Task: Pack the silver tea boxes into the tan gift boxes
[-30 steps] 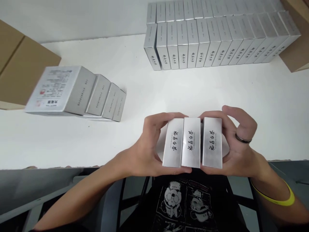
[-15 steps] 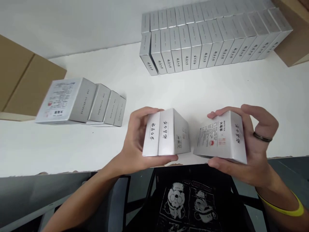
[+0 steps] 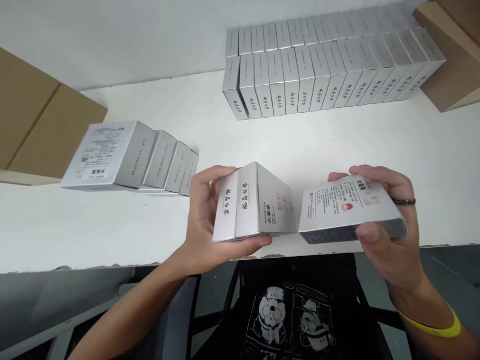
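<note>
My left hand [image 3: 202, 215] is closed on two silver tea boxes [image 3: 251, 202] held side by side above the near edge of the white table [image 3: 292, 145]. My right hand [image 3: 390, 235] grips a third silver box [image 3: 348, 205], tilted so its printed label face points up. A dark ring sits on a finger of my right hand and a yellow band on that wrist. A narrow gap separates the single box from the pair.
Two long rows of the same silver boxes [image 3: 322, 75] stand at the far right of the table. A short leaning row of silver boxes [image 3: 131, 155] lies at the left. Brown cartons sit at the left edge [image 3: 33, 130] and the far right corner [image 3: 450, 55].
The three boxes were held together as one block; my right hand has pulled one box away to the right and turned it label-up, while my left hand keeps the other two.
</note>
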Motion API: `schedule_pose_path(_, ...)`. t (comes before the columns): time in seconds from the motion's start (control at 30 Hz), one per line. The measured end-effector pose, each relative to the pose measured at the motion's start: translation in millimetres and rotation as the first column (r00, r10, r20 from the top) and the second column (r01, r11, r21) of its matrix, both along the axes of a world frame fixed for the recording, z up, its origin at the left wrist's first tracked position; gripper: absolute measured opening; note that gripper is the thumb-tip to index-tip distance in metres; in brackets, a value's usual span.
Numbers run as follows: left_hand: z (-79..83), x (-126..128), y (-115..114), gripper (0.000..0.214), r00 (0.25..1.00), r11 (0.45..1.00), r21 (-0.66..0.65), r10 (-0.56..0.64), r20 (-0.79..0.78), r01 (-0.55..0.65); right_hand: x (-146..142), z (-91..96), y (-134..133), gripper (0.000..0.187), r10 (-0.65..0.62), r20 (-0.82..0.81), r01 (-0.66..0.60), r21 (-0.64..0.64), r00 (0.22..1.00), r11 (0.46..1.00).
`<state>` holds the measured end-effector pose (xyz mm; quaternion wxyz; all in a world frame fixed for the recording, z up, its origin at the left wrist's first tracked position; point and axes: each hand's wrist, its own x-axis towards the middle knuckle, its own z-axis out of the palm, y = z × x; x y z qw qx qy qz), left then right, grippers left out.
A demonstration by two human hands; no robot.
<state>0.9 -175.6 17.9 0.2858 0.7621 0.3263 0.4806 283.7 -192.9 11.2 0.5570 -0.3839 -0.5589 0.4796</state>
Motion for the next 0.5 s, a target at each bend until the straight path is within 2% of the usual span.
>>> schedule_pose_path(0.13, 3.4, 7, -5, 0.102, 0.998, 0.998, -0.049, 0.031, -0.059, -0.034, 1, 3.5, 6, 0.058, 0.023, 0.105, -0.041, 0.173, 0.994, 0.984)
schedule_pose_path(0.23, 3.5, 10, -10, 0.100, 0.994, 0.992, -0.107, 0.060, -0.091, -0.069, 4, 8.8, 11, 0.064, 0.090, 0.261, -0.155, 0.242, 0.961, 0.958)
schedule_pose_path(0.37, -0.6, 12, -14, 0.104, 0.993, 0.990, -0.123, 0.056, -0.103, -0.068, 6, 15.5, 16, 0.069, 0.098, 0.461, -0.262, 0.307, 0.882, 0.915)
schedule_pose_path(0.5, -1.2, 16, -13, 0.101, 0.997, 0.987, -0.160, -0.015, -0.078, 0.002, 4, 16.9, 21, 0.070, 0.105, 0.538, -0.320, 0.322, 0.836, 0.891)
